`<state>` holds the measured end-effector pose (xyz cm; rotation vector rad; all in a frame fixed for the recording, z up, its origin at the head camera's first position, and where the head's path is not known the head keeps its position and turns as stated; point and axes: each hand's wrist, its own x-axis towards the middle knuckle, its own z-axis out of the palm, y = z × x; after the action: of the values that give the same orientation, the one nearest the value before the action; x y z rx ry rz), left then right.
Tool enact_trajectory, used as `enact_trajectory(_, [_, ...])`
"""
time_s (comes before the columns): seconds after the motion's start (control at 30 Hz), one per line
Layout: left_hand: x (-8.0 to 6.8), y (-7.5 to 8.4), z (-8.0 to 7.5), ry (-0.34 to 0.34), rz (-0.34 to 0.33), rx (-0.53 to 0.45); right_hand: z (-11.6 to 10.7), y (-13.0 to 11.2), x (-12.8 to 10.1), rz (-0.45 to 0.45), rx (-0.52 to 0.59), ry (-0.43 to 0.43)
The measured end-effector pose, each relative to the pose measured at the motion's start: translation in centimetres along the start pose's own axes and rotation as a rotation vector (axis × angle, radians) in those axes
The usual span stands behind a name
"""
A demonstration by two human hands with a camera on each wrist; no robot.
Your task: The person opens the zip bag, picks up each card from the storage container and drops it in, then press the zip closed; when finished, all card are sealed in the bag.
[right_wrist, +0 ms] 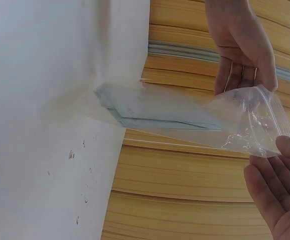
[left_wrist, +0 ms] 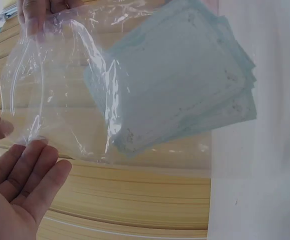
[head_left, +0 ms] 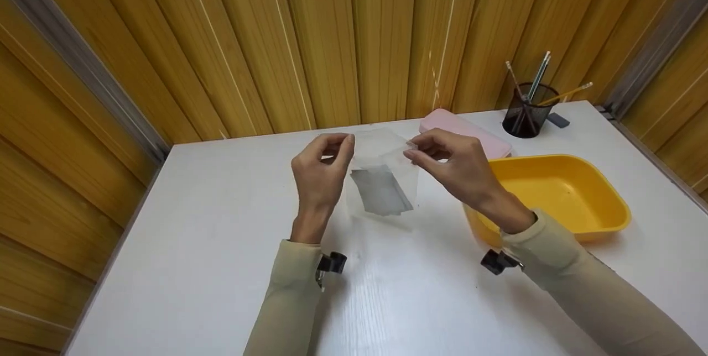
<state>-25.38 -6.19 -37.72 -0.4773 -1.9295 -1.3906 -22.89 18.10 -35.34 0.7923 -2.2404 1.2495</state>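
Note:
A clear zip bag [head_left: 381, 143] hangs between both hands over the white table. Inside it lies a small stack of pale grey-green cards [head_left: 381, 190], slightly fanned; the left wrist view shows the cards [left_wrist: 175, 75] through the plastic. My left hand [head_left: 322, 173] pinches the bag's upper left edge between thumb and fingers. On the other side, my right hand [head_left: 456, 165] pinches the upper right edge. The zip strip runs near the top of the bag [right_wrist: 255, 120] in the right wrist view.
A yellow plastic basin [head_left: 581, 195] stands on the white table [head_left: 221, 267] beside my right forearm. Behind it lies a pink case [head_left: 464, 132]. A black mesh cup [head_left: 522, 118] holding pencils and a dark eraser [head_left: 558, 120] are at the back right, near the wood-patterned wall [head_left: 332, 41].

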Motion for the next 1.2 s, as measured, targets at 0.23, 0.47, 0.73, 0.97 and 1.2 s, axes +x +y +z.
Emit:
enact_trajectory(0.23, [0.1,-0.1,-0.7,-0.128,-0.079,-0.157,-0.5,0.3,0.0,0.112,0.032,0.048])
enact_trajectory(0.47, [0.2,-0.3,-0.7,-0.176,-0.069,-0.206,-0.8,0.6,-0.1,0.153,0.054,0.064])
enact_trajectory(0.73, [0.1,-0.4,-0.7,-0.166,-0.055,-0.179,-0.9,0.7,-0.4,0.189,0.08,0.06])
enact_trajectory(0.97, [0.0,-0.3,-0.8,-0.144,-0.087,-0.168,-0.8,1.1,-0.7,0.208,0.117,0.052])
enact_trajectory(1.2, [0.0,-0.3,-1.0,-0.139,-0.096,-0.136,-0.6,1.4,-0.9,0.22,0.139,0.043])
